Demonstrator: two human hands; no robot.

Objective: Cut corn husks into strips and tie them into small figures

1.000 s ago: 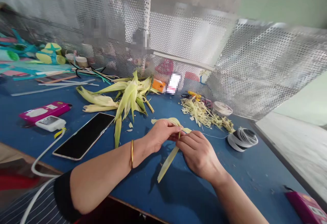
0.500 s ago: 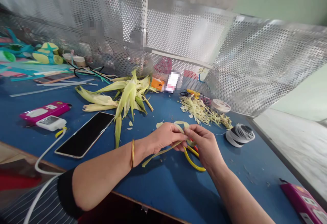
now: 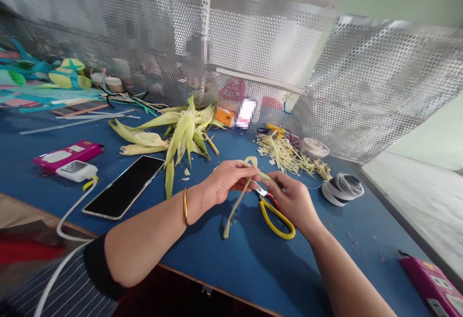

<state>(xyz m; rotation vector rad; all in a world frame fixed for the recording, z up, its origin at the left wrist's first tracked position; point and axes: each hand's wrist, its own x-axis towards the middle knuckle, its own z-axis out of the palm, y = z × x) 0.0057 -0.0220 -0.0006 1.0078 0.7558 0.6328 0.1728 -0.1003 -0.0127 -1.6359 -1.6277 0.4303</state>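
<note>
My left hand (image 3: 231, 179) pinches a pale green corn husk strip (image 3: 237, 208) above the middle of the table. One end of the strip hangs down toward the table, and a loop of it rises above the fingertips. My right hand (image 3: 291, 199) is closed on another stretch of the husk, a little to the right of my left hand. Under and between the hands lie scissors (image 3: 277, 220) with a yellow handle loop and a red part; my right hand partly covers them. Farther back lies a pile of corn husks (image 3: 186, 129).
Husk shreds (image 3: 278, 150) lie behind my right hand, near a tape roll (image 3: 314, 146) and a spool of grey thread (image 3: 342, 189). A dark-screened phone (image 3: 125, 186) and a magenta device (image 3: 68, 155) lie left. A perforated metal screen (image 3: 260, 42) borders the back.
My hands have moved slightly apart, drawing the husk between them. Its loose end now hangs more steeply, and more of the scissors shows.
</note>
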